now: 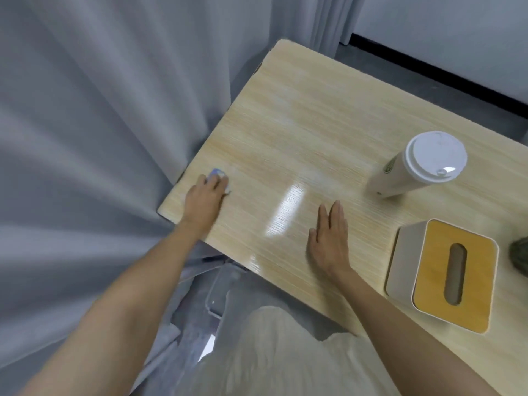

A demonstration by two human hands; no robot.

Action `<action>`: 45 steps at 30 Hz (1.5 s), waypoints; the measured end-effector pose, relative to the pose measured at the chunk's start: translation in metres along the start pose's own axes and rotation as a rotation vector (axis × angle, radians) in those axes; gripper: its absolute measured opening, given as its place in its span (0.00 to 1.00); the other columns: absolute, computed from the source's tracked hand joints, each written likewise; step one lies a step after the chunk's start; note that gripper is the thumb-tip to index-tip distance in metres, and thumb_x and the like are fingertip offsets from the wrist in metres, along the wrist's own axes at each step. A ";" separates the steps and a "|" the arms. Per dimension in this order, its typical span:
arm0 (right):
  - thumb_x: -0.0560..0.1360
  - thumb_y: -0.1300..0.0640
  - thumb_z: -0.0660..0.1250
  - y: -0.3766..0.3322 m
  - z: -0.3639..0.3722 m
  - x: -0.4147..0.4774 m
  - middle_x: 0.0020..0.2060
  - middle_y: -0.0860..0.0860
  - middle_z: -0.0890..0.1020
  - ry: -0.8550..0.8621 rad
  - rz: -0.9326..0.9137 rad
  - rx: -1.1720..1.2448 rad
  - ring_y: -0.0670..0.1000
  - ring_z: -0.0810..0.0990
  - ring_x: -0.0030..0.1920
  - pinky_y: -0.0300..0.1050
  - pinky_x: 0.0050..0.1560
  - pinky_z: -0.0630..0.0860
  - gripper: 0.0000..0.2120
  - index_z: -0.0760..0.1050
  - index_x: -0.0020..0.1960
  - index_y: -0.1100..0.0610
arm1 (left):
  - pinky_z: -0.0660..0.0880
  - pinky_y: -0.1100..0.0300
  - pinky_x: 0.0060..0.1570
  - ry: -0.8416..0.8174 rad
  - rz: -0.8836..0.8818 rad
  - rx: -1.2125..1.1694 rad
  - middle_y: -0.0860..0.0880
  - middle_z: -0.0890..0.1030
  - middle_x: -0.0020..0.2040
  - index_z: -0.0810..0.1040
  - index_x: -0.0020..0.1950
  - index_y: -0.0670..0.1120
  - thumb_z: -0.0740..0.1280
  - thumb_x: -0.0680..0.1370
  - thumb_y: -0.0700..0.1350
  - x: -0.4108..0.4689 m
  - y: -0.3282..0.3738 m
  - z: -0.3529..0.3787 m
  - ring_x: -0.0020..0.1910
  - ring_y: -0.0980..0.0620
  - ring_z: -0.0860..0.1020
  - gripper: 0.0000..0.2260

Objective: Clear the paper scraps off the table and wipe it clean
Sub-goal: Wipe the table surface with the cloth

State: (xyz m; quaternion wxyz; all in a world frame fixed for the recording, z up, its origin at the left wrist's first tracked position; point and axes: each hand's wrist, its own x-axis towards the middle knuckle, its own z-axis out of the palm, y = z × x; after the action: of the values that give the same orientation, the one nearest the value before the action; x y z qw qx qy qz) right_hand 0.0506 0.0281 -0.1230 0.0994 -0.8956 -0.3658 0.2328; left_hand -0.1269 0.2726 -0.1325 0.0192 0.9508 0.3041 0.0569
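A light wooden table (314, 124) fills the right half of the view. My left hand (207, 198) lies near the table's left corner and presses a small bluish-white cloth or wipe (217, 173) onto the wood; only a bit of it shows past my fingertips. My right hand (330, 238) rests flat on the table near the front edge, fingers straight and together, holding nothing. No paper scraps show on the visible wood.
A tall paper cup with a white lid (420, 164) stands at the right. A tissue box with an orange top (445, 275) sits at the front right, a dark object (521, 254) beside it at the frame edge. Grey curtains (100, 138) hang along the table's left side.
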 end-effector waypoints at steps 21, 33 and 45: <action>0.82 0.54 0.47 0.009 0.012 -0.039 0.77 0.59 0.41 0.017 -0.052 -0.037 0.55 0.37 0.76 0.50 0.76 0.39 0.26 0.46 0.77 0.59 | 0.69 0.50 0.52 0.068 -0.626 -0.277 0.41 0.74 0.62 0.77 0.62 0.41 0.60 0.68 0.25 -0.060 0.015 -0.007 0.56 0.39 0.70 0.25; 0.82 0.56 0.47 0.018 0.018 -0.062 0.76 0.60 0.40 0.026 -0.067 0.011 0.56 0.38 0.76 0.50 0.76 0.38 0.26 0.45 0.77 0.59 | 0.70 0.53 0.47 0.100 -0.563 -0.244 0.41 0.74 0.55 0.76 0.55 0.42 0.64 0.75 0.34 -0.064 0.036 -0.003 0.53 0.40 0.73 0.10; 0.83 0.56 0.46 0.070 0.018 -0.098 0.76 0.59 0.40 0.102 0.094 0.129 0.54 0.38 0.77 0.47 0.76 0.39 0.25 0.46 0.78 0.60 | 0.64 0.59 0.56 0.061 -0.565 -0.489 0.42 0.71 0.63 0.76 0.61 0.41 0.58 0.76 0.32 0.039 0.144 0.011 0.60 0.41 0.67 0.16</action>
State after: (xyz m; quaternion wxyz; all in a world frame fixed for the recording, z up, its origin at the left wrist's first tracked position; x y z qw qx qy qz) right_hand 0.0235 -0.0900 -0.1296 0.1644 -0.9142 -0.3020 0.2146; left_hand -0.0107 0.1778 -0.1299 0.2514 0.7947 0.5321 0.1484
